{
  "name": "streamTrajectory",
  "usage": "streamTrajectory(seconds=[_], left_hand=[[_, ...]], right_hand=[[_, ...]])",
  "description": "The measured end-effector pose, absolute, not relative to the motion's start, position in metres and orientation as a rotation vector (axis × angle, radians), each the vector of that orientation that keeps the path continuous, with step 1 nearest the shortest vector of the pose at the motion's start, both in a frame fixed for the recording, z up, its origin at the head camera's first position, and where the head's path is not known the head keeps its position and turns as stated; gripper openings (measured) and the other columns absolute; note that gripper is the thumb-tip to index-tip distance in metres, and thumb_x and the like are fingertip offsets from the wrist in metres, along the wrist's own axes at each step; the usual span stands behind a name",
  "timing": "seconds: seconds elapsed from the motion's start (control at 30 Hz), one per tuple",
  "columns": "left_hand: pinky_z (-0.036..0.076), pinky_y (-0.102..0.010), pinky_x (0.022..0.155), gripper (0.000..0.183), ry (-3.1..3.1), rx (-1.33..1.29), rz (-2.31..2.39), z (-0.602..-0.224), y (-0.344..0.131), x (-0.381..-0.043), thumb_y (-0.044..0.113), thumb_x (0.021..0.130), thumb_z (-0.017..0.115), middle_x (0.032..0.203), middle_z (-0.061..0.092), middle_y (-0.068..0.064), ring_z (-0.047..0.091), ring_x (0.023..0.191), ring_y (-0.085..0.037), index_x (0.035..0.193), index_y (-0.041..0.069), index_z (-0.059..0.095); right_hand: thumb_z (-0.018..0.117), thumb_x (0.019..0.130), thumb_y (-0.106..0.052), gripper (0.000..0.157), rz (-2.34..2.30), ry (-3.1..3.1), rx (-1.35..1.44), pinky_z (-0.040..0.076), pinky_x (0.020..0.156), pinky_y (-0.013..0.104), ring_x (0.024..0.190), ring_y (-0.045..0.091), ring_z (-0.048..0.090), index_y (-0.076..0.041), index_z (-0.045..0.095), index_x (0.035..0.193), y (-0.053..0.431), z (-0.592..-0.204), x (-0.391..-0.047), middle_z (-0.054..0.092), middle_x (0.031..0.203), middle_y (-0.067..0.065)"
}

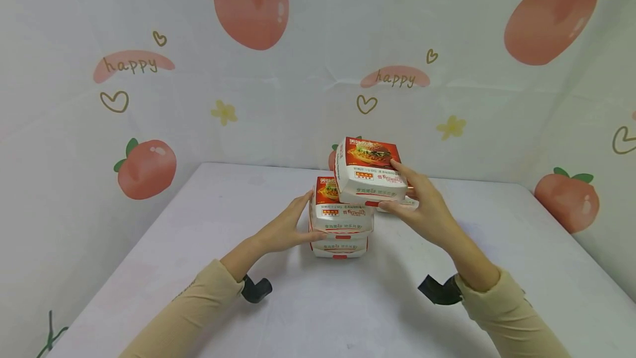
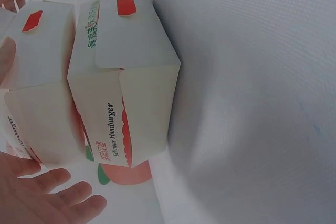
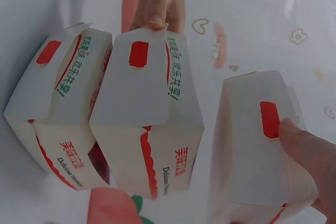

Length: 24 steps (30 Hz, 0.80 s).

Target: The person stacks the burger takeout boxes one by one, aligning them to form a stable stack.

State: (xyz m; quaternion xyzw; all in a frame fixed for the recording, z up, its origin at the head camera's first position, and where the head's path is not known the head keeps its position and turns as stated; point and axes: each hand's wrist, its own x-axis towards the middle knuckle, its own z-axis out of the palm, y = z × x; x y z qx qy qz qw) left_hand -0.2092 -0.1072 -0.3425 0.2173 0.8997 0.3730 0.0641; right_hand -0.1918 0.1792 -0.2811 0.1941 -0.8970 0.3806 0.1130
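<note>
Two white hamburger boxes with red tabs are stacked on the table. The lower hamburger box [image 1: 340, 247] rests on the tabletop. On top of it sits the upper hamburger box [image 1: 343, 220], held at its left side by my left hand [image 1: 280, 229]. The thumb lies along its front; the other fingers spread at its side in the left wrist view. A third hamburger box [image 1: 372, 181], with a burger picture on its red lid, is gripped at its right side by my right hand [image 1: 419, 206]. It is raised and tilted above the stack, with its red tab [image 3: 270, 119] near the thumb.
Behind the raised box, part of another white-and-red box [image 1: 411, 203] shows on the table. The white-covered table [image 1: 278, 314] meets a printed cloth backdrop [image 1: 308, 32]. Dark straps [image 1: 256, 289] hang at both wrists.
</note>
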Motion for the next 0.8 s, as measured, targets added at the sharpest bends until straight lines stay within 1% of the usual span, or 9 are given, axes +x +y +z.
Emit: streamTrajectory(seconds=[0.27,0.37,0.47,0.6,0.8], left_hand=[[0.026,-0.055,0.113,0.101,2.722,0.663,1.133,-0.343,-0.107,-0.209,0.045,0.080,0.070,0.155,0.019,-0.009,0.021,0.144,-0.026,0.152,0.016,0.006],[0.027,-0.056,0.111,0.100,2.733,0.681,1.137,-0.345,-0.107,-0.210,0.044,0.080,0.070,0.154,0.021,-0.011,0.022,0.143,-0.028,0.151,0.015,0.007],[0.028,-0.057,0.110,0.099,2.731,0.694,1.148,-0.345,-0.107,-0.210,0.043,0.080,0.071,0.154,0.022,-0.011,0.023,0.143,-0.029,0.152,0.016,0.007],[0.027,-0.057,0.111,0.099,2.719,0.696,1.157,-0.343,-0.106,-0.210,0.042,0.080,0.071,0.154,0.022,-0.009,0.022,0.143,-0.028,0.152,0.019,0.007],[0.026,-0.054,0.112,0.099,2.719,0.695,1.147,-0.343,-0.107,-0.210,0.042,0.080,0.071,0.154,0.022,-0.007,0.021,0.144,-0.025,0.152,0.020,0.005]], right_hand=[[0.073,0.081,-0.022,0.080,1.109,-2.609,0.641,0.046,0.097,0.051,0.121,0.032,0.044,-0.024,0.028,0.147,0.172,-0.286,-0.191,0.041,0.138,0.016],[0.074,0.081,-0.022,0.081,1.102,-2.610,0.655,0.048,0.095,0.051,0.122,0.033,0.044,-0.025,0.028,0.147,0.170,-0.287,-0.191,0.039,0.140,0.017],[0.074,0.080,-0.021,0.081,1.100,-2.608,0.669,0.047,0.096,0.051,0.124,0.033,0.043,-0.025,0.028,0.147,0.168,-0.287,-0.191,0.037,0.142,0.017],[0.074,0.080,-0.023,0.081,1.098,-2.606,0.685,0.047,0.096,0.050,0.126,0.032,0.042,-0.025,0.029,0.147,0.165,-0.287,-0.191,0.037,0.143,0.016],[0.074,0.080,-0.027,0.080,1.089,-2.622,0.687,0.050,0.091,0.050,0.122,0.033,0.045,-0.027,0.030,0.146,0.161,-0.287,-0.190,0.037,0.144,0.015]])
